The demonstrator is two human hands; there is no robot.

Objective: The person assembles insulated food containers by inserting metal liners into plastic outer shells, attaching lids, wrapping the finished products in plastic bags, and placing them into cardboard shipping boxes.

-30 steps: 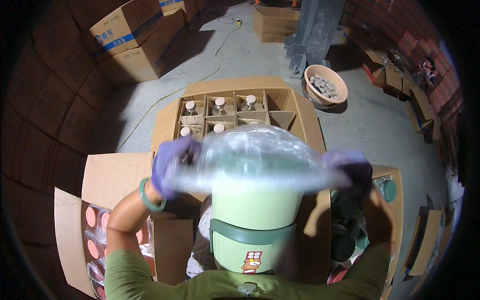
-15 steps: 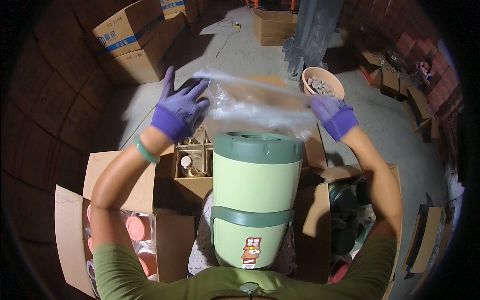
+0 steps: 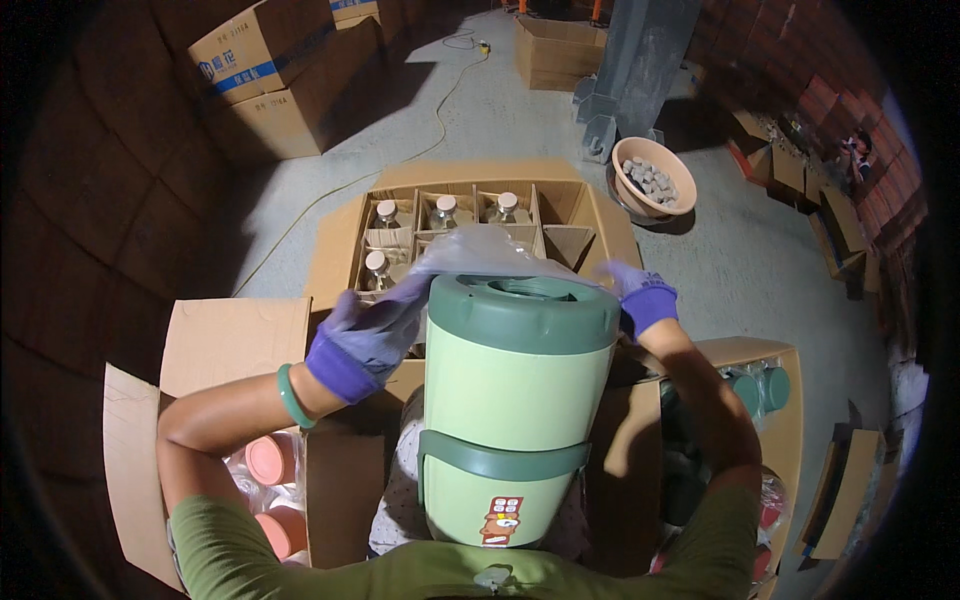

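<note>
Between the person's knees a pale green jug [image 3: 515, 420] with a dark green rim is standing upright, filling the middle of the view. Both gloved hands are gripping a clear bag [image 3: 480, 255] at the jug's mouth: the left hand [image 3: 365, 335] is clutching its left edge, the right hand [image 3: 640, 300] is pinching its right edge. Just behind the jug, a divided carton [image 3: 340, 240] is holding capped bottles [image 3: 445, 210], partly blocked by the bag. Farther back, a bowl [image 3: 655, 185] of grey pieces is sitting on the floor. At left, an open box [image 3: 225, 335] is showing pink lids [image 3: 270, 460].
</note>
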